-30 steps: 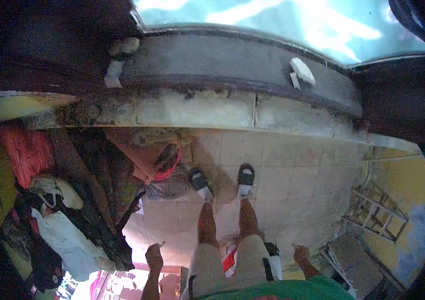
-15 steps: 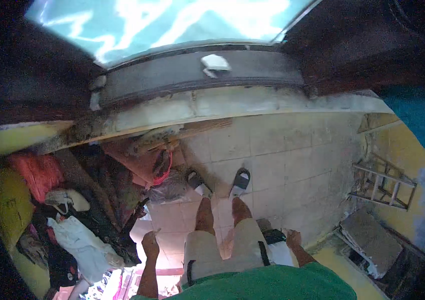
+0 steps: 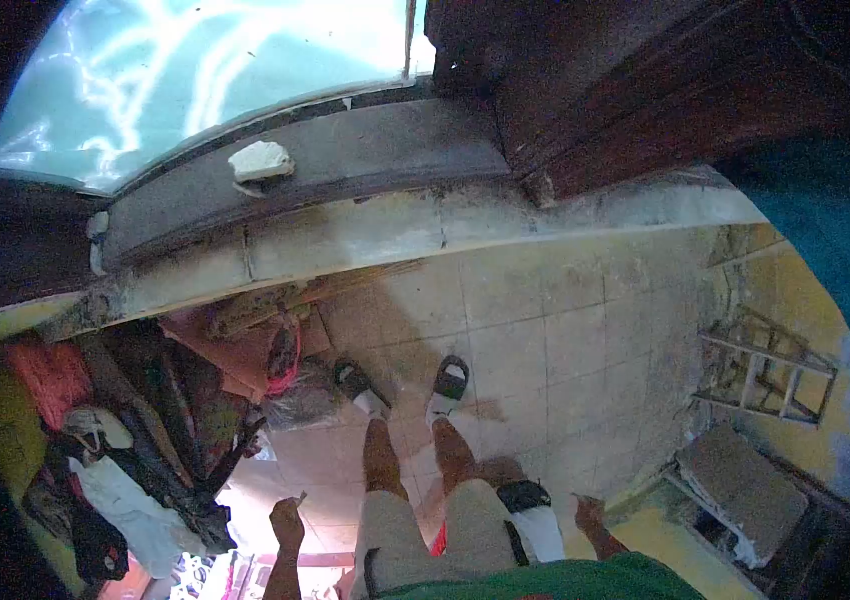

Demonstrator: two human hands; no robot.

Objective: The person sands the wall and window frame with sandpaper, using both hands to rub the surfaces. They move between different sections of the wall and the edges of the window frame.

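Observation:
My left hand (image 3: pixel 287 522) hangs low at my left side. Its fingers are curled closed, and a small pale tip sticks up from them, too small to name. On the other side, my right hand (image 3: pixel 590 514) also has curled fingers, with a thin tip jutting out to the left; what it holds, if anything, I cannot make out. Between that hand and my thigh hangs a white cloth (image 3: pixel 542 533) with a black thing (image 3: pixel 523 495) at its upper end. My feet, in dark sandals (image 3: pixel 452 376), stand on the tiled floor (image 3: pixel 505 345).
A dark sill with a white lump (image 3: pixel 261 160) runs under a bright window (image 3: pixel 215 70). Clothes, a white garment (image 3: pixel 140 510) and a red bundle (image 3: pixel 47 380) are heaped at left. At right stand a small ladder (image 3: pixel 770 368) and a board (image 3: pixel 742 490) near the wall.
My view has turned to the right, so the window, white lump and clothes heap sit further left. Both hands appear slightly lower in view and still hang at my sides.

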